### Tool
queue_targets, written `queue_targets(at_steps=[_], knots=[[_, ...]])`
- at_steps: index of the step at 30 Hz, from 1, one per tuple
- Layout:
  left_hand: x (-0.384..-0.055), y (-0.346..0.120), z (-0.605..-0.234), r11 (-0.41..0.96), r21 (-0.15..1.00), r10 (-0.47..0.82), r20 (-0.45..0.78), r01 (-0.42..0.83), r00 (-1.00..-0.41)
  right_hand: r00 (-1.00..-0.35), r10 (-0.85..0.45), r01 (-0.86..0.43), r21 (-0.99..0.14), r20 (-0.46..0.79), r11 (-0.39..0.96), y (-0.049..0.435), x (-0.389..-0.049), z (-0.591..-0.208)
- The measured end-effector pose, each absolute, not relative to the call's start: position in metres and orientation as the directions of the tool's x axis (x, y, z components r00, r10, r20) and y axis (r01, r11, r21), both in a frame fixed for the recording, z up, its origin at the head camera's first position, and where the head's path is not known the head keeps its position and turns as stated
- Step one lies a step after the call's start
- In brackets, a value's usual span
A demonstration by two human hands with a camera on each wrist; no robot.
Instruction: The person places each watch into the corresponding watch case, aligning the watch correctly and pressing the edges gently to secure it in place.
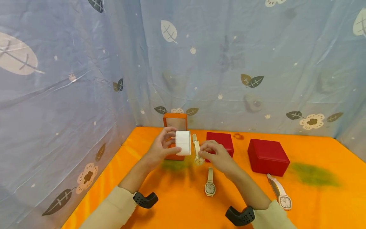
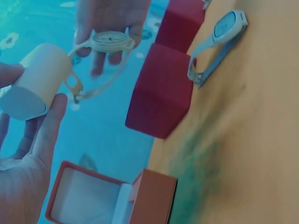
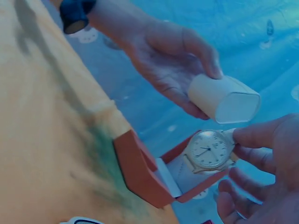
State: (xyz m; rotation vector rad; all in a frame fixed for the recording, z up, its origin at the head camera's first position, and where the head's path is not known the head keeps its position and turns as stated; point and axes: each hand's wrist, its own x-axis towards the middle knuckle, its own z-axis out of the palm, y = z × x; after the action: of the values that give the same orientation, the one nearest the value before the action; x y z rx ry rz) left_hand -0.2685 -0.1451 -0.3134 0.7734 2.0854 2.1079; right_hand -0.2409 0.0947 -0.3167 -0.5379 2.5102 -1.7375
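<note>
My left hand [image 1: 160, 147] grips a white, rounded watch cushion [image 1: 183, 143] above the table, thumb on one side and fingers on the other. Close to its right, a cream-strapped wristwatch [image 1: 197, 149] with a round dial is pinched by my right hand [image 1: 218, 156]. In the right wrist view the dial [image 3: 208, 150] faces the camera, with thumb and finger at its edge. The watch's strap hangs loose and unbuckled near the cushion in the left wrist view. Behind both hands stands an orange watch box [image 1: 175, 117] with its lid up, its pale lining showing.
Two closed red boxes [image 1: 221, 139] [image 1: 268, 155] stand right of the orange one. A square-dial watch [image 1: 210, 188] lies in front of my hands, and another [image 1: 285, 202] near the right red box. An orange cloth [image 1: 177, 203] covers the table; a patterned curtain [image 1: 211, 70] hangs behind.
</note>
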Motion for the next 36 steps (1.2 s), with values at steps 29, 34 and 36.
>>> queue_targets(at_steps=[29, 34, 36], knots=[[-0.264, -0.125, -0.323, -0.038, 0.929, 0.586, 0.319, 0.368, -0.745, -0.919, -0.296, -0.140, -0.918, 0.260, -0.370, 0.107, -0.247, -0.324], [-0.263, -0.124, -0.324, -0.022, 0.934, 0.586, 0.301, 0.356, -0.753, -0.916, -0.326, -0.122, -0.937, 0.234, -0.328, 0.104, -0.245, -0.324], [-0.263, -0.123, -0.324, -0.012, 0.936, 0.576, 0.295, 0.353, -0.763, -0.916, -0.328, -0.119, -0.938, 0.231, -0.327, 0.104, -0.244, -0.324]])
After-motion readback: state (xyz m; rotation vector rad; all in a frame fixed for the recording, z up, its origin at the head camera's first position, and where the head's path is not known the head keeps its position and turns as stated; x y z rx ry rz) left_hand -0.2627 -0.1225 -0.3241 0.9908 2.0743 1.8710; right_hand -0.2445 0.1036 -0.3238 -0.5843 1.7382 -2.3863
